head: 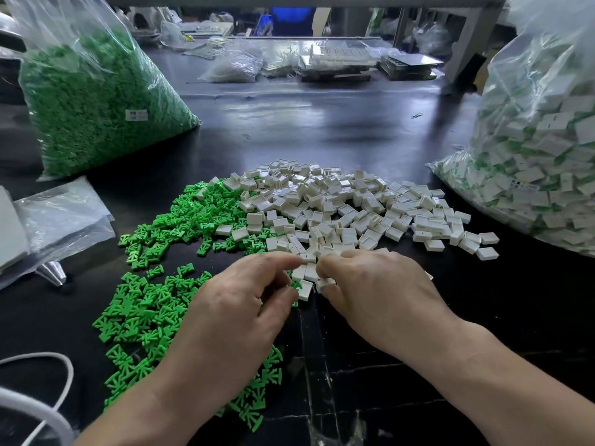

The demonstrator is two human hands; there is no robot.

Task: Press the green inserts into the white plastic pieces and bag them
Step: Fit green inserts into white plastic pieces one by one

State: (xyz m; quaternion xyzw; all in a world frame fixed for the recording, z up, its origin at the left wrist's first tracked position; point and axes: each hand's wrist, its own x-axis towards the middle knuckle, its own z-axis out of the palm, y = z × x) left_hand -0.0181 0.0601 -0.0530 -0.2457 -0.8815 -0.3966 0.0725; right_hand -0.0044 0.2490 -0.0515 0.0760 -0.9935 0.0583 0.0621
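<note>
A dark, glossy surface (354, 130) runs across a workshop, and the stock on it is laid out so that each side has its own supply. Loose inserts (180, 226) spread in one pile on the left and loose white pieces (338, 201) in one pile just right of it. The two heaps touch and mix a little at the seam, and both hold far too many to count. Two full bags flank them. A green bag (96, 101) of inserts stands at far left, likely the refill. A right bag (541, 149) holds white pieces with green showing inside, which I take to be the finished lot, kept on that side for easy dropping. One stack of flat empty bags (61, 214) lies at the left edge, probably for later filling, and one white cable (61, 375) loops at the near corner. The two hands meet close together at the near edge of the white pile. The right hand (373, 291) pinches one white piece (325, 282) between thumb and forefinger, turned toward the other hand as if offered for fitting. The left hand (238, 304) has its fingers curled, with the forefinger reaching to the pile. A bit of green shows at its thumb, but I cannot tell whether it grips an insert.
</note>
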